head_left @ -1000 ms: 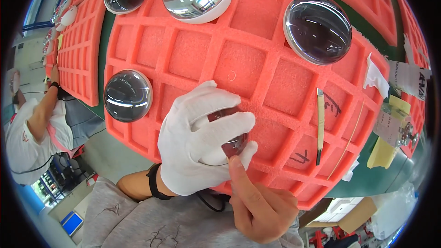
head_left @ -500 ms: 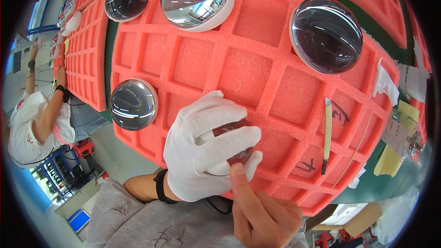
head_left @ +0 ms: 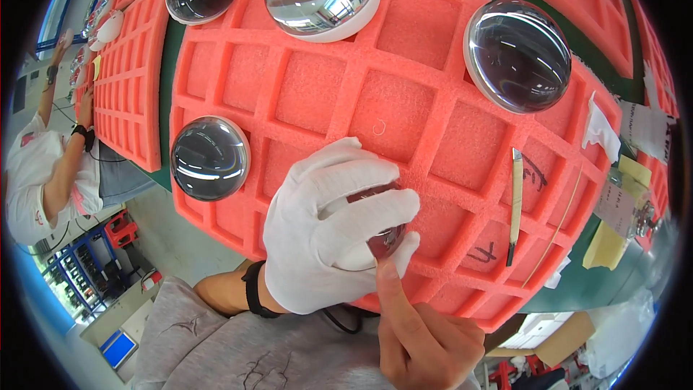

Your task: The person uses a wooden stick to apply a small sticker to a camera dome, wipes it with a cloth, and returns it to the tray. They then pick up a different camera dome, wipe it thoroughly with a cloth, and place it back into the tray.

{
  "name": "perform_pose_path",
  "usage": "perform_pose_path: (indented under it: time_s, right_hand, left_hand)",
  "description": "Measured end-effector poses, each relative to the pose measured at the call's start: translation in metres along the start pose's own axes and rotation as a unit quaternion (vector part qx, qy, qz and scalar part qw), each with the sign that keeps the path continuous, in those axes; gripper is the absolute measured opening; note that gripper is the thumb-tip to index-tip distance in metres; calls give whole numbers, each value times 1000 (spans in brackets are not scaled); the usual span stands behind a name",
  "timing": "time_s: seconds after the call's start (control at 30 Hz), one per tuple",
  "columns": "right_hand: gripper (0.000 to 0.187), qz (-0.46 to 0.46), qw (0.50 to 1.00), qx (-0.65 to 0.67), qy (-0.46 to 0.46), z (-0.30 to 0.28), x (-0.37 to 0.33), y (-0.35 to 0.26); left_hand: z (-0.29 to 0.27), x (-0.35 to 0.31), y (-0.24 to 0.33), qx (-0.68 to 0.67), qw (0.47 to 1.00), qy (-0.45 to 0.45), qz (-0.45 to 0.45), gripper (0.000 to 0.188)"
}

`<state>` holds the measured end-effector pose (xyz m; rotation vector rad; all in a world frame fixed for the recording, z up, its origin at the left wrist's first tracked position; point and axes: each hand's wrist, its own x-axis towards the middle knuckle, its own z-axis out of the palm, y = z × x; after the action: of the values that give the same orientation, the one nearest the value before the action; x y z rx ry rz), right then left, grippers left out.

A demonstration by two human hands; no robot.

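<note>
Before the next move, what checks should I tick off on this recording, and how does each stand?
1. Left hand gloved, its fingers spread over the shiny dome: ok.
2. Right hand gloved like the left: not ok; it is bare, index fingertip at the dome's near edge.
3. Right fingertip off the dome's surface: cannot tell; glove and dome meet there.
4. Dome free of marks: cannot tell; the glove covers most of it.
5. Four other large domes on the pink tray apart from both hands: ok.
6. Flat stick apart from both hands: ok, it lies across the tray at the right.
</note>
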<state>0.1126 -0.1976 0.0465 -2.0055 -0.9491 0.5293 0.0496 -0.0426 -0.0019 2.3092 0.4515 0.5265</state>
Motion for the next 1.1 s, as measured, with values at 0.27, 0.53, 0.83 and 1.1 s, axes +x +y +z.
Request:
perform_pose_path:
  time_s: [0.27,0.53,0.83,1.1]
  right_hand:
    - [47,4,1000,-1,-27,-5,11,-5]
    - [50,170,981,77,-50,-3,29,-22]
    - [51,-4,1000,-12,-7,1,3,-5]
    - [50,73,997,14,-26,0,19,-16]
  left_hand:
    - [0,-5,-4,14,1000,-9,18,54]
    - [2,-6,-2,-3,1000,1,17,53]
    - [1,-4,-3,6,1000,6,21,53]
    - [2,-1,-1,16,999,14,29,50]
